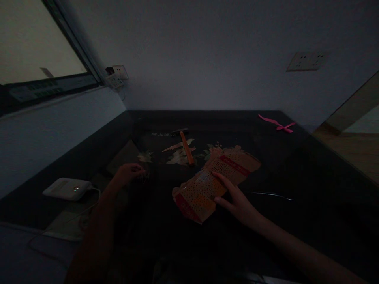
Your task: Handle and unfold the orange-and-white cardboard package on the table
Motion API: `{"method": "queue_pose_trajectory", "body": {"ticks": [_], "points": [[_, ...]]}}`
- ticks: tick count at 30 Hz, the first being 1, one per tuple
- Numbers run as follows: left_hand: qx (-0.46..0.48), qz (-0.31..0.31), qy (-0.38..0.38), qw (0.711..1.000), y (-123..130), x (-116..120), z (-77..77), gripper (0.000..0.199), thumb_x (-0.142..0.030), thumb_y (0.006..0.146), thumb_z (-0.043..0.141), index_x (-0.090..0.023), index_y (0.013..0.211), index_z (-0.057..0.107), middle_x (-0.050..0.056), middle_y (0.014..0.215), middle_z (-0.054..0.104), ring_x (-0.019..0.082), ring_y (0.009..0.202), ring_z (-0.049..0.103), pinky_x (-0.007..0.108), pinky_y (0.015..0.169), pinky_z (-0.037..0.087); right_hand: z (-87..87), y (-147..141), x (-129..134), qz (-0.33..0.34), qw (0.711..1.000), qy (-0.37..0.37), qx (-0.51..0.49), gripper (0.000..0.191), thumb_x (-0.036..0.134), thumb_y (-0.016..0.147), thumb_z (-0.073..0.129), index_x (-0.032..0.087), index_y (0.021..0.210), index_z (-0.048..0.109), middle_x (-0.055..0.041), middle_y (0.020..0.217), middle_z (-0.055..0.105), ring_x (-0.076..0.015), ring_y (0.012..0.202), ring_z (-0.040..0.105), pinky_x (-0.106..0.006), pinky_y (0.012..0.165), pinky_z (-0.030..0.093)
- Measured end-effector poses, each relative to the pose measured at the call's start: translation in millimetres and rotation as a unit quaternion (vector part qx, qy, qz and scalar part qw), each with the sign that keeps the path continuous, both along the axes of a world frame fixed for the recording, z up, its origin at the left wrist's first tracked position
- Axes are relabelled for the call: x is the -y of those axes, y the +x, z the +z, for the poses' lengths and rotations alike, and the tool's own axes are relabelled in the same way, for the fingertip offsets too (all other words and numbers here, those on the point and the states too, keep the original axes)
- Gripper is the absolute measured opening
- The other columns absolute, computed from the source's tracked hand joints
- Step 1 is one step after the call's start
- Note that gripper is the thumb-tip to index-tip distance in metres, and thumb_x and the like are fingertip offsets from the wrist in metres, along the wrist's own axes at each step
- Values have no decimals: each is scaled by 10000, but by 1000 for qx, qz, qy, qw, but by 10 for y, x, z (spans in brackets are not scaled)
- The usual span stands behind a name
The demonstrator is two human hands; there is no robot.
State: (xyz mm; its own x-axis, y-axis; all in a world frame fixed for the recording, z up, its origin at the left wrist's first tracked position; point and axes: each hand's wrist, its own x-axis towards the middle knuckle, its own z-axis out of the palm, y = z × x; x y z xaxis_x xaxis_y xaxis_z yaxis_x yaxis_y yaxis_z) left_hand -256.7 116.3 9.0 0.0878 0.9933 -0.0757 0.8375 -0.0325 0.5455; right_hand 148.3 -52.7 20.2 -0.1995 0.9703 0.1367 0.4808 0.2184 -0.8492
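On the dark tabletop lies a patterned piece (204, 189) in orange and tan with dark dots and red bands at both ends. My right hand (237, 199) rests on its right side, thumb and fingers spread apart. To the left, my left hand (128, 173) is closed, its fingertips pinched together around a few thin pale strands (145, 176). A hammer (187, 149) with an orange handle lies behind the patterned piece, its dark head pointing away.
A white power bank (68, 189) with a cable sits at the left. A thin shiny strip (272, 194) lies right of the patterned piece. Toward the back right is a pink ribbon (282, 127). Wall sockets (308, 61) are above the dark table (207, 118).
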Motion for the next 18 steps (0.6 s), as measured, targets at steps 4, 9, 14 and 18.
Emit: {"method": "queue_pose_trajectory", "body": {"ticks": [4,9,14,18], "points": [[-16,-13,0,1000,3,-11,-39,396,-547,599,593,-183,735,673,45,704,700,209,664,639,268,599,439,31,-204,-143,26,1000,7,-5,643,370,838,590,264,1414,324,-108,1421,440,-263,1302,401,-491,1074,313],[-35,-14,3,999,-20,13,-61,364,-529,612,593,-194,736,660,42,699,697,212,663,642,272,594,449,31,-532,-439,49,999,13,-11,663,397,824,614,277,1412,332,-101,1384,480,-274,1257,450,-481,1025,377],[-34,-12,8,999,-42,10,-122,344,-488,596,593,-198,774,638,33,694,688,215,674,642,276,601,460,-14,-796,-805,46,998,29,-13,636,470,820,604,265,1377,377,-102,1323,532,-278,1185,513,-464,972,421],[-31,-15,10,999,-55,6,-161,363,-472,603,587,-190,827,632,57,791,704,226,721,655,292,645,477,-29,-937,-1130,37,998,47,-13,643,484,813,608,223,1359,391,-116,1312,539,-270,1184,509,-438,998,387]]}}
